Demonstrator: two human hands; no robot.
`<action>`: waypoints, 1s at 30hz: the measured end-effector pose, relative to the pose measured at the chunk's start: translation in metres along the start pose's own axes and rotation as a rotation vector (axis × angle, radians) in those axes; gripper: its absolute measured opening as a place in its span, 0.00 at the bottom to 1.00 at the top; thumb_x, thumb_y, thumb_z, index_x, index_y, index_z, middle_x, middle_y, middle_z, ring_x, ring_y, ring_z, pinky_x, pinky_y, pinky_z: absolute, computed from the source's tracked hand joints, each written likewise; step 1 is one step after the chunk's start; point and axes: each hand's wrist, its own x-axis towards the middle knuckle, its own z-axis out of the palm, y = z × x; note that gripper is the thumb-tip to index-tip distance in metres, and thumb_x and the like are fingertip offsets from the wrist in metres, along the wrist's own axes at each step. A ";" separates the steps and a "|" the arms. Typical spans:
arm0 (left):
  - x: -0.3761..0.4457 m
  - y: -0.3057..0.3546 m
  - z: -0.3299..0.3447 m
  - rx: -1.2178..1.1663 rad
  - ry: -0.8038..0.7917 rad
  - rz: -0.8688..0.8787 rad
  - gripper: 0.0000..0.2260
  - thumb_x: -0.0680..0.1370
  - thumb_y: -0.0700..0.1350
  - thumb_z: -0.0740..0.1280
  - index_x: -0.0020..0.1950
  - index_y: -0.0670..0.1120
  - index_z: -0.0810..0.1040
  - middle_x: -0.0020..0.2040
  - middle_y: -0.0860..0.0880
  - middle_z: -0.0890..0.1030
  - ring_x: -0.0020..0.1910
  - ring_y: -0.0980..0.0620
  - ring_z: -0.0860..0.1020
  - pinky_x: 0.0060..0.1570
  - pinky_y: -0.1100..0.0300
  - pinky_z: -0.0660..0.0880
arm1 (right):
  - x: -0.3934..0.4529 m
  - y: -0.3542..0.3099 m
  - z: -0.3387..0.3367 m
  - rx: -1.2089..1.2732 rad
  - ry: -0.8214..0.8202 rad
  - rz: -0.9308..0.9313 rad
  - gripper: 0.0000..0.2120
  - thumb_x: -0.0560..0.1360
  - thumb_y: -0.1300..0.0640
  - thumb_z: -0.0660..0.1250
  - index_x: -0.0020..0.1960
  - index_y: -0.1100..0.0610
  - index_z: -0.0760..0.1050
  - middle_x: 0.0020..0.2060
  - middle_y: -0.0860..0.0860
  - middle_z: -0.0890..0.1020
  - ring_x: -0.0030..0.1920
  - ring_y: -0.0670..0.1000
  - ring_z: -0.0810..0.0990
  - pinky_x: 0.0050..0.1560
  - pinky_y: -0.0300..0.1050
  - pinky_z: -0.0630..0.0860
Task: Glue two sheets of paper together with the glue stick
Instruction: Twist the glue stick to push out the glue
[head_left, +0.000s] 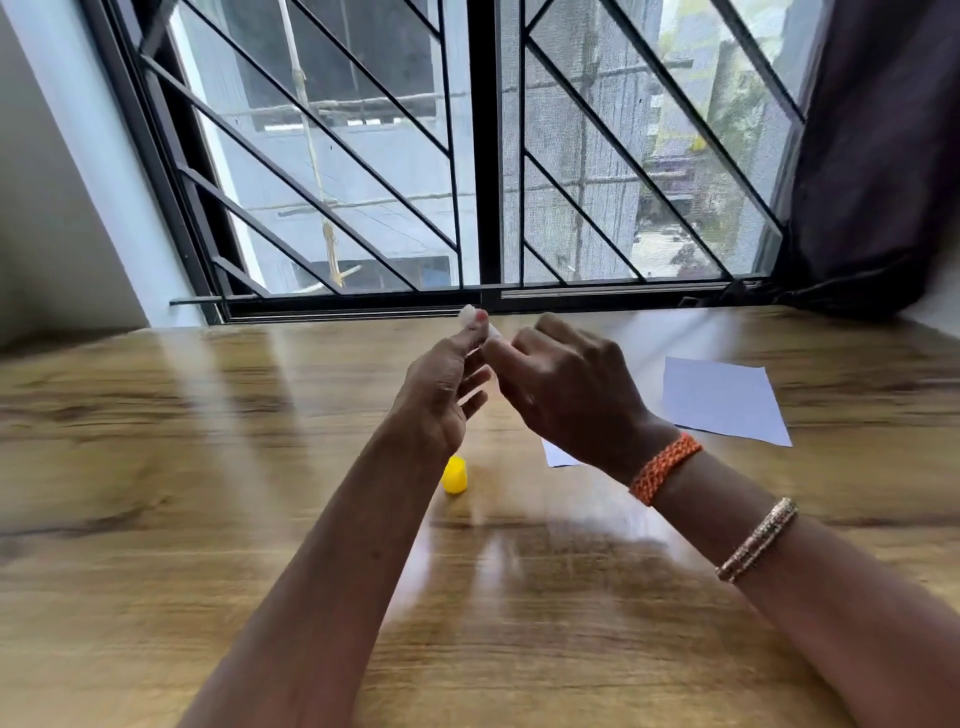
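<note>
Daylit scene, softly blurred
Light is admitted through the window (467, 156); streaked glare is thrown across the table (156, 415), straight lines are bent at the edges, and the hands are smeared by motion

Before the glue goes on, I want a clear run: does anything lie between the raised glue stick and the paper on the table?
Nothing visible does. Both hands hold the glue stick above the table; the paper lies uncovered to the right. The yellow cap stands aside.

A glossy wood-grain table (156, 441) reflects daylight from the sliding window (467, 156) behind it, fitted with a black diagonal grille. Right of the window hangs a dark curtain (878, 156); left, a white wall (47, 208).
</note>
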 end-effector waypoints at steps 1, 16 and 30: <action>-0.001 0.002 -0.001 -0.011 -0.011 0.000 0.08 0.75 0.53 0.66 0.40 0.49 0.76 0.39 0.53 0.79 0.43 0.57 0.75 0.45 0.62 0.69 | -0.001 0.000 0.000 0.044 0.011 0.012 0.06 0.72 0.60 0.68 0.48 0.57 0.79 0.29 0.51 0.77 0.33 0.54 0.76 0.31 0.46 0.71; 0.001 -0.001 0.004 -0.071 0.075 0.090 0.07 0.72 0.51 0.70 0.42 0.48 0.78 0.44 0.55 0.80 0.47 0.57 0.74 0.42 0.60 0.66 | -0.002 -0.007 0.002 0.090 0.014 0.322 0.08 0.74 0.53 0.67 0.50 0.56 0.75 0.43 0.50 0.80 0.46 0.55 0.77 0.53 0.54 0.63; -0.006 -0.002 0.012 -0.157 0.118 0.137 0.02 0.74 0.44 0.69 0.43 0.48 0.77 0.40 0.53 0.78 0.42 0.58 0.74 0.47 0.56 0.65 | 0.004 0.000 0.000 0.406 0.133 0.515 0.09 0.67 0.60 0.75 0.41 0.60 0.75 0.37 0.50 0.81 0.42 0.55 0.78 0.54 0.53 0.62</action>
